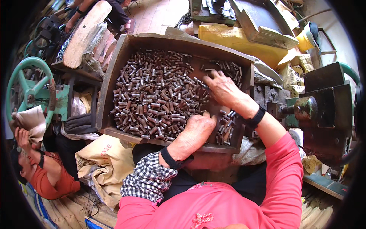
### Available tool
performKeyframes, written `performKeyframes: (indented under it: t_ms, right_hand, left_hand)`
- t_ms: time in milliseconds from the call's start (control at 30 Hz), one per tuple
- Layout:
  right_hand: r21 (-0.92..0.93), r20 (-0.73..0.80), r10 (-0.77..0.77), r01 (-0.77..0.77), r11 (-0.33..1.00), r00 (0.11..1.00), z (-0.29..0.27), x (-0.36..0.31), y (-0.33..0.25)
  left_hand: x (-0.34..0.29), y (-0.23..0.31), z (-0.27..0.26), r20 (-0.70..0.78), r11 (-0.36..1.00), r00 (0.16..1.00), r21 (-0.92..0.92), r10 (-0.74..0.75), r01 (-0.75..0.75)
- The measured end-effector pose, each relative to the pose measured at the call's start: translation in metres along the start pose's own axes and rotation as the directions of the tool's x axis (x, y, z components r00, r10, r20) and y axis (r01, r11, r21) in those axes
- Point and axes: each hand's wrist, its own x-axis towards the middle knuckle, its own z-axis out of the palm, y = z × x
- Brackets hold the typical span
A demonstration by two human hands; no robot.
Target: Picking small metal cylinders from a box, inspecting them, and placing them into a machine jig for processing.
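Observation:
A shallow wooden tray (110, 86) with raised sides lies across in front of me. A large heap of small metal tubes (152, 95), some shiny and some brownish, fills its left and middle. My left hand (197, 130) is at the heap's near right edge, its fingers curled and pressed together; what they hold is hidden. Farther back, my right hand (225, 91) bends its fingers down at the heap's right edge, with a small metal tube (198, 81) at the fingertips. Smaller groups of tubes lie along the tray's right side, beyond the right hand and near the left.
A green handwheel (30, 89) stands at the left, near a person in an orange-red shirt (53, 173). Dark machinery (328, 103) is close on the right. Sacks (106, 164) lie left of my lap. Behind the tray are a yellow sack (228, 40) and a metal tray (263, 26).

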Motion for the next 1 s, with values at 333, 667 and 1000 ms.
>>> performKeyframes:
  t_ms: [333,667,1000]
  right_hand:
    - [-0.055,-0.202,-0.092,0.082,0.995,0.975,0.017,-0.058,-0.003]
    - [0.431,-0.368,0.257,-0.081,0.899,0.894,0.005,-0.086,0.003]
    - [0.994,0.101,0.509,-0.066,-0.086,0.855,0.012,-0.147,-0.005]
  left_hand:
    - [0.002,0.006,0.01,0.014,0.971,0.993,0.213,-0.118,0.112]
    - [0.006,0.005,0.01,0.039,0.977,0.991,0.175,-0.129,0.121]
    - [0.021,0.009,0.007,0.048,0.614,0.952,-0.753,-0.304,0.234]
